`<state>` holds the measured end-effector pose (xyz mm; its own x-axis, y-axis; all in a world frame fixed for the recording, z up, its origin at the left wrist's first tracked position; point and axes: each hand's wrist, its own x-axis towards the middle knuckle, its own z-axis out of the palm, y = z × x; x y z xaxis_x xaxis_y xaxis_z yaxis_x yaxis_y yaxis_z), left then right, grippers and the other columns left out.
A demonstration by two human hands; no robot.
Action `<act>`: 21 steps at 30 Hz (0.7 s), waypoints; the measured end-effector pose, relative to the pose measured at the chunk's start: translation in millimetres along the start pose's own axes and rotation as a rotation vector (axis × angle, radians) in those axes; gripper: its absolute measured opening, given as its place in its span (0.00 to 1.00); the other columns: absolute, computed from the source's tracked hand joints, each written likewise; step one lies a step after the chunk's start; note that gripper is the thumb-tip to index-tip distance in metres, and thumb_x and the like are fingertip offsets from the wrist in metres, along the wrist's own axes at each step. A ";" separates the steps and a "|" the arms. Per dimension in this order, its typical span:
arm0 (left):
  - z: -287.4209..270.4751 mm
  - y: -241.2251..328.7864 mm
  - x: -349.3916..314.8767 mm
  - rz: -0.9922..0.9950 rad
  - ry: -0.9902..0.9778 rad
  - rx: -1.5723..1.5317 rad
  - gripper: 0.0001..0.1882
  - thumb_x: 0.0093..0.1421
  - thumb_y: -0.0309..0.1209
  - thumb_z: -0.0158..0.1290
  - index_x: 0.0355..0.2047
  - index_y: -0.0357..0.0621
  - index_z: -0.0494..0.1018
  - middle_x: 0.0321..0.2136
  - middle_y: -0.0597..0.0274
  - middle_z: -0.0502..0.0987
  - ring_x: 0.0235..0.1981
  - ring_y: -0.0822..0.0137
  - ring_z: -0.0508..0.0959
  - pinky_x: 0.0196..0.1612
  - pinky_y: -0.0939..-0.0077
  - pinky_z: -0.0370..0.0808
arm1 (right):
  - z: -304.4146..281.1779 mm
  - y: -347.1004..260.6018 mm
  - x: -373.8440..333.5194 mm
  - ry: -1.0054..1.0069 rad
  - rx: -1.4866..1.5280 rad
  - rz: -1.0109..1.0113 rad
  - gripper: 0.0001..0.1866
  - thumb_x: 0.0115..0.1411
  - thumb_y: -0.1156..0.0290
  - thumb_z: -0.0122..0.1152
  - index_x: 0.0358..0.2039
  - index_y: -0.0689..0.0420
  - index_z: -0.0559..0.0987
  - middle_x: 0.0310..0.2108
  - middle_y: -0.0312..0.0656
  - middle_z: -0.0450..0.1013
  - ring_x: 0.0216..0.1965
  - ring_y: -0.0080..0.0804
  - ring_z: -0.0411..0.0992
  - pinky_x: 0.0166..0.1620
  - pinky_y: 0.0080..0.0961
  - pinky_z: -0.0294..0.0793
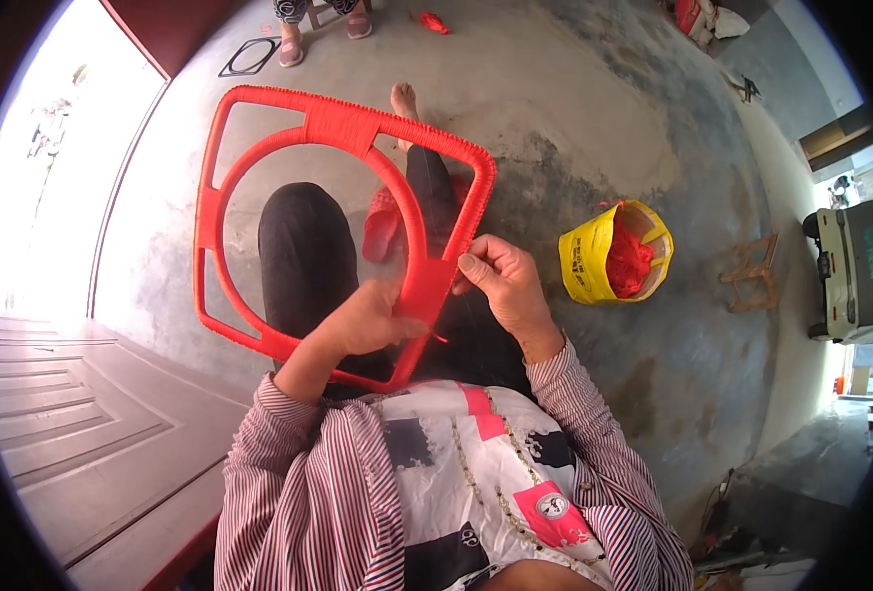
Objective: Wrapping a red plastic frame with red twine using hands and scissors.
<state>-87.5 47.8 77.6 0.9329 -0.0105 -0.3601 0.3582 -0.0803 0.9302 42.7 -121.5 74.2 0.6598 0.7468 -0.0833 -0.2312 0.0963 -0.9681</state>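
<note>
A square frame with rounded corners and a ring inside it (343, 126), wrapped all over in red cord, is tilted above my lap. My left hand (366, 317) is closed on the wide wrapped joint on the frame's right side, its thumb lying across the red wrapping. A short loose red end sticks out by that thumb. At the outer edge of the same joint, my right hand (507, 286) has thumb and forefinger pinched together against the frame. Whatever lies between those fingertips is too small to make out.
A yellow bag (586, 258) holding red cord stands on the concrete floor to my right, with a small wooden stool (752, 274) beyond it. A bare black frame (250, 57) lies near another person's feet (291, 51). A red slipper (381, 225) is below the frame. A panelled door (72, 404) is at left.
</note>
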 end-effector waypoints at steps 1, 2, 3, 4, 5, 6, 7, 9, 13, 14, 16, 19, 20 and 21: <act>1.4 -1.1 -0.5 0.036 0.016 -0.009 0.09 0.52 0.23 0.61 0.33 0.39 0.74 0.22 0.70 0.75 0.20 0.79 0.72 0.24 0.83 0.71 | 2.2 -1.2 -1.0 -0.062 0.012 -0.026 0.09 0.63 0.68 0.58 0.33 0.61 0.76 0.29 0.34 0.75 0.29 0.18 0.72 0.35 0.17 0.74; 2.7 -1.6 -0.5 0.053 0.033 -0.016 0.09 0.52 0.23 0.61 0.33 0.39 0.74 0.22 0.70 0.75 0.20 0.79 0.72 0.24 0.83 0.71 | 3.8 -2.5 -1.8 -0.056 0.010 -0.044 0.09 0.63 0.68 0.58 0.35 0.62 0.76 0.30 0.34 0.75 0.31 0.17 0.72 0.37 0.17 0.73; 3.6 -1.4 -1.0 0.093 0.038 -0.047 0.08 0.52 0.23 0.61 0.33 0.39 0.74 0.21 0.70 0.74 0.19 0.79 0.72 0.24 0.83 0.70 | 5.2 -4.3 -2.7 -0.070 -0.009 -0.043 0.09 0.64 0.68 0.58 0.37 0.62 0.77 0.31 0.34 0.75 0.32 0.17 0.71 0.38 0.17 0.72; 4.5 -0.7 -1.3 0.138 0.044 -0.068 0.08 0.53 0.23 0.60 0.32 0.39 0.73 0.21 0.70 0.74 0.19 0.79 0.72 0.24 0.83 0.70 | 7.0 -5.4 -3.4 -0.063 0.001 -0.066 0.09 0.64 0.68 0.58 0.37 0.62 0.77 0.31 0.34 0.75 0.32 0.17 0.71 0.38 0.17 0.72; 5.5 0.3 -1.7 0.141 0.054 -0.080 0.08 0.53 0.23 0.60 0.32 0.39 0.73 0.21 0.70 0.74 0.19 0.79 0.72 0.24 0.83 0.70 | 7.8 -6.6 -3.7 -0.060 -0.066 -0.062 0.10 0.64 0.68 0.58 0.40 0.62 0.77 0.32 0.34 0.75 0.33 0.17 0.71 0.40 0.17 0.72; 6.7 1.6 -1.8 0.127 0.048 -0.096 0.11 0.52 0.24 0.60 0.36 0.38 0.73 0.23 0.68 0.75 0.21 0.78 0.73 0.26 0.81 0.71 | 8.7 -7.4 -4.0 -0.058 -0.134 -0.059 0.12 0.64 0.68 0.57 0.42 0.63 0.77 0.33 0.34 0.76 0.34 0.17 0.70 0.41 0.17 0.71; 8.9 2.7 -2.2 0.109 0.048 -0.099 0.15 0.51 0.24 0.59 0.40 0.36 0.73 0.25 0.66 0.75 0.23 0.76 0.74 0.28 0.79 0.73 | 9.5 -7.7 -4.0 -0.074 -0.141 -0.065 0.12 0.64 0.68 0.57 0.42 0.63 0.77 0.33 0.34 0.76 0.34 0.17 0.70 0.41 0.17 0.71; 15.7 4.6 -2.3 0.132 0.075 -0.146 0.11 0.52 0.23 0.59 0.37 0.38 0.73 0.23 0.68 0.74 0.21 0.78 0.72 0.25 0.81 0.70 | 10.0 -9.3 -3.0 -0.044 -0.041 -0.094 0.13 0.64 0.68 0.57 0.44 0.64 0.77 0.35 0.35 0.76 0.36 0.17 0.71 0.43 0.17 0.71; 31.9 5.7 0.1 0.223 0.131 -0.121 0.06 0.56 0.22 0.58 0.33 0.40 0.72 0.21 0.70 0.73 0.18 0.79 0.70 0.22 0.82 0.69 | 5.6 -27.4 6.1 -0.126 -0.010 -0.067 0.15 0.64 0.67 0.56 0.45 0.65 0.76 0.36 0.38 0.76 0.36 0.20 0.72 0.44 0.19 0.72; 34.8 5.6 1.2 0.281 0.152 -0.115 0.06 0.56 0.22 0.57 0.33 0.40 0.72 0.21 0.70 0.73 0.18 0.79 0.70 0.22 0.82 0.69 | 3.9 -36.6 10.8 -0.113 0.089 -0.116 0.17 0.64 0.65 0.56 0.47 0.65 0.75 0.37 0.39 0.76 0.36 0.21 0.73 0.45 0.20 0.73; 38.7 5.3 3.0 0.288 0.135 -0.107 0.05 0.57 0.22 0.56 0.33 0.40 0.71 0.21 0.71 0.72 0.18 0.79 0.70 0.22 0.82 0.68 | -1.0 -60.4 20.2 -0.043 0.130 -0.202 0.19 0.65 0.64 0.55 0.49 0.65 0.72 0.39 0.42 0.75 0.36 0.24 0.74 0.45 0.22 0.73; 39.9 5.1 5.8 0.308 0.118 -0.012 0.06 0.56 0.21 0.56 0.33 0.39 0.71 0.21 0.70 0.73 0.18 0.79 0.71 0.22 0.82 0.68 | -3.6 -96.7 36.1 -0.021 -0.040 -0.236 0.19 0.65 0.64 0.54 0.50 0.65 0.72 0.38 0.42 0.75 0.36 0.24 0.74 0.44 0.22 0.73; 40.2 4.7 6.2 0.302 0.121 0.001 0.06 0.56 0.21 0.56 0.34 0.39 0.71 0.21 0.70 0.72 0.19 0.79 0.70 0.23 0.82 0.68 | -2.5 -105.6 40.9 -0.077 -0.143 -0.239 0.18 0.66 0.65 0.53 0.49 0.65 0.72 0.38 0.42 0.76 0.35 0.24 0.74 0.43 0.22 0.73; 40.3 4.3 6.5 0.296 0.128 0.012 0.06 0.56 0.20 0.56 0.34 0.39 0.71 0.21 0.70 0.72 0.20 0.80 0.70 0.24 0.82 0.68 | 0.4 -112.4 46.8 -0.056 -0.237 -0.211 0.16 0.65 0.66 0.53 0.47 0.65 0.75 0.33 0.39 0.76 0.33 0.22 0.73 0.40 0.20 0.73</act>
<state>-81.5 7.2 76.4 0.9940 0.0904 -0.0619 0.0712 -0.1039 0.9920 99.3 -97.1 179.2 0.6337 0.7622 0.1323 0.0841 0.1022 -0.9912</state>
